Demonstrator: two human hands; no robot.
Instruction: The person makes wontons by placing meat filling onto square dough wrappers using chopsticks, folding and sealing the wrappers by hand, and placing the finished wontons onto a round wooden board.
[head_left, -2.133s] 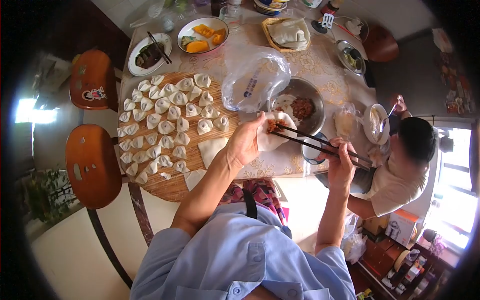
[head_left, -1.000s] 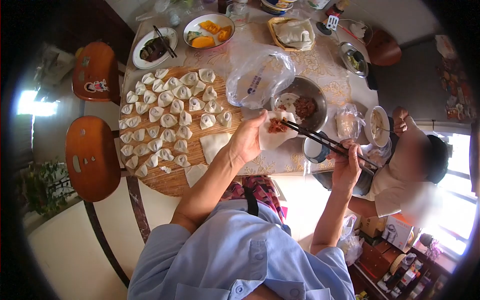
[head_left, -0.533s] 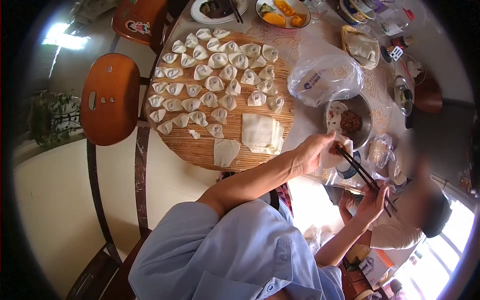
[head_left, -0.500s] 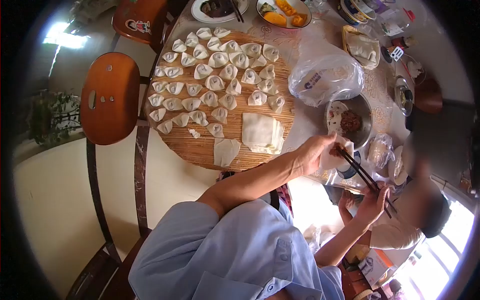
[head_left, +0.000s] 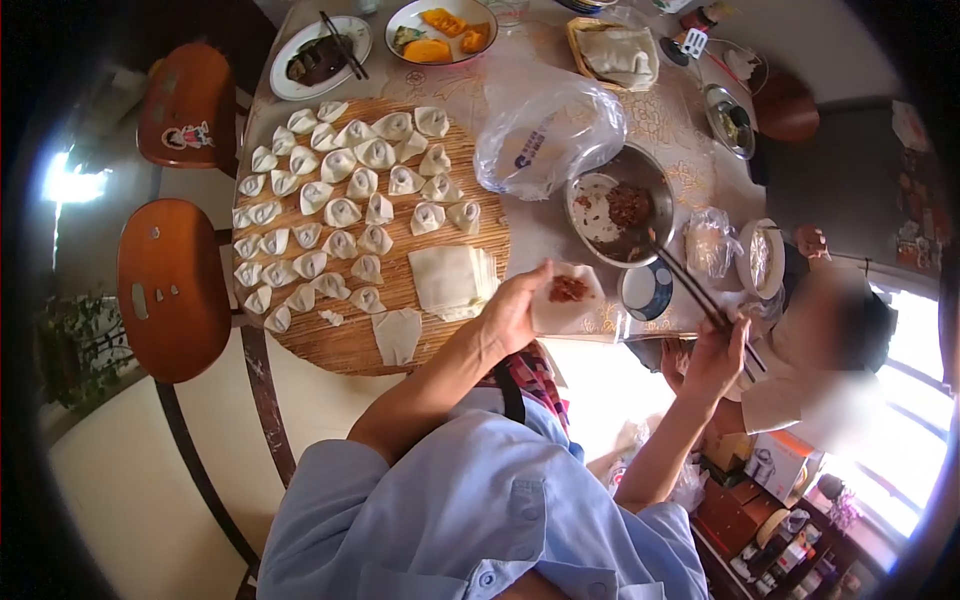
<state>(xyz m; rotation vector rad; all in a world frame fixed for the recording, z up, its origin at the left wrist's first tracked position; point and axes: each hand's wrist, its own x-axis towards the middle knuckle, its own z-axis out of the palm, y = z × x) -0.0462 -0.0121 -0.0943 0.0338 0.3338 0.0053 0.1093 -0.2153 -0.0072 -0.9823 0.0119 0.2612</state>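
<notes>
On my left hand (head_left: 513, 312) lies a square white wrapper (head_left: 582, 312) with a patch of reddish filling (head_left: 569, 289) on it. My right hand (head_left: 716, 358) is closed round dark chopsticks (head_left: 692, 286), whose tips reach the near right rim of the steel bowl (head_left: 590, 238). Inside that bowl is more minced filling (head_left: 628, 206). To the left, folded dumplings (head_left: 341, 212) stand in rows on a round slatted board (head_left: 400, 215). A stack of wrappers (head_left: 450, 280) and a single wrapper (head_left: 398, 335) lie on the board's near right part.
A clear plastic bag (head_left: 545, 140) touches the bowl's left side. A blue-and-white cup (head_left: 646, 290) stands near the table edge. Behind are plates of pumpkin (head_left: 428, 50) and dark food (head_left: 318, 62), and a basket (head_left: 580, 60). Another person (head_left: 800, 340) sits at right beside a white bowl (head_left: 762, 258).
The chopsticks have moved off the wrapper in my left hand, up and right to the steel bowl's rim. The filling stays on the wrapper. The camera view has turned back toward the right.
</notes>
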